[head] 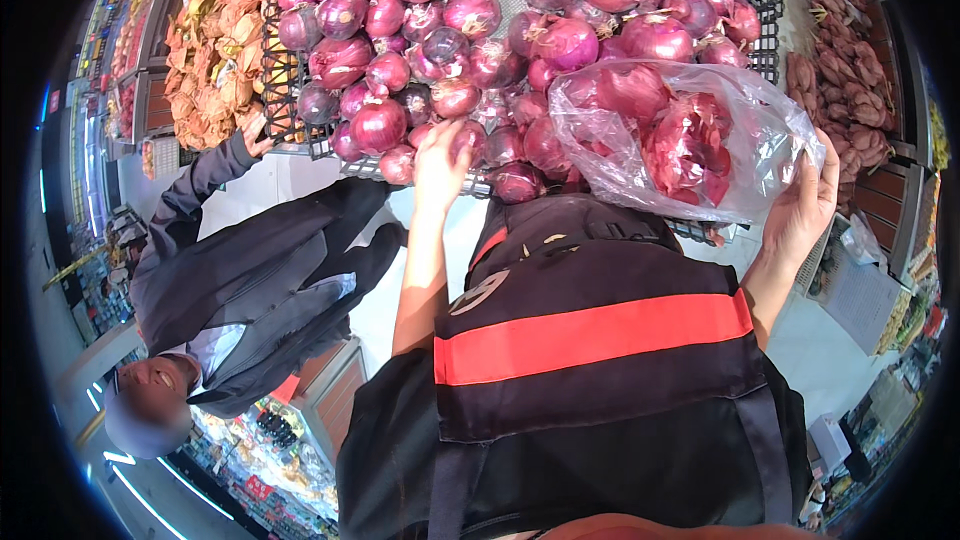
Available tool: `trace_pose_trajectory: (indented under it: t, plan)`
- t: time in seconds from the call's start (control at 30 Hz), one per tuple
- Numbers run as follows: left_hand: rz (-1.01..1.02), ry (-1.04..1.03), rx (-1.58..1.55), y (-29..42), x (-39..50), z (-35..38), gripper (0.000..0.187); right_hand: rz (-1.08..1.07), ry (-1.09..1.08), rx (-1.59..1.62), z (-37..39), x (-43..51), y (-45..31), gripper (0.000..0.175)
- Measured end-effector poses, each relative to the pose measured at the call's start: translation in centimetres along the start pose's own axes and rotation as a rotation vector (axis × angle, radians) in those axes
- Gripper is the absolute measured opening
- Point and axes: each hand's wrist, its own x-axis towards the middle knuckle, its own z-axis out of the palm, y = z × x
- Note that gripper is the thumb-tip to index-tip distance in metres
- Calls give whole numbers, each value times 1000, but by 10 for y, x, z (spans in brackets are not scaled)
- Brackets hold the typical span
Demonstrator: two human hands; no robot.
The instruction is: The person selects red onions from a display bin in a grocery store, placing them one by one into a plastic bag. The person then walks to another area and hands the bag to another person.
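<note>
Red onions (379, 125) fill a black plastic mesh crate (281, 52) in front of me. At its near edge, my left hand (442, 165) reaches in among them, its fingers against one red onion (470, 139). Whether the fingers grip that onion is hard to tell. My right hand (806, 195) grasps the edge of a clear plastic bag (757, 142) on the right. Loose, papery red onion skins (686, 142) lie inside the bag, which rests over the crate's near right corner and covers some onions.
Papery orange-brown produce (225, 45) is heaped left of the crate. Reddish-brown produce (840, 97) lies on the right. Another person (262, 277) in dark clothes stands close on my left, a hand (255, 136) by the crate's left corner. My black apron (592, 337) has a red band.
</note>
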Motion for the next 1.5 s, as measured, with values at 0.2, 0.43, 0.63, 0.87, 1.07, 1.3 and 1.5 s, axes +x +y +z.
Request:
trace_pose_trajectory:
  t: [0.2,0.43,0.63,0.87,1.07,1.3,1.5]
  plan:
    - [1,-177,386,-57,-7,38,88,67,-87,45,21,5,11,36]
    - [59,-207,575,-71,26,73,97,8,-109,-140,32,5,-2,48]
    - [70,-342,443,-76,49,58,90,-177,26,-456,41,-12,1,55]
    - [-20,-48,-755,-30,17,6,78,-681,-225,-704,61,-39,-20,37]
    - [-40,-492,-1836,74,33,-18,64,-280,-683,-672,89,-36,-13,35]
    - [-54,-840,-1677,192,44,7,67,-48,-720,-517,77,-26,18,99]
    - [-250,-952,-1558,218,43,41,49,31,-550,-441,48,-24,47,94]
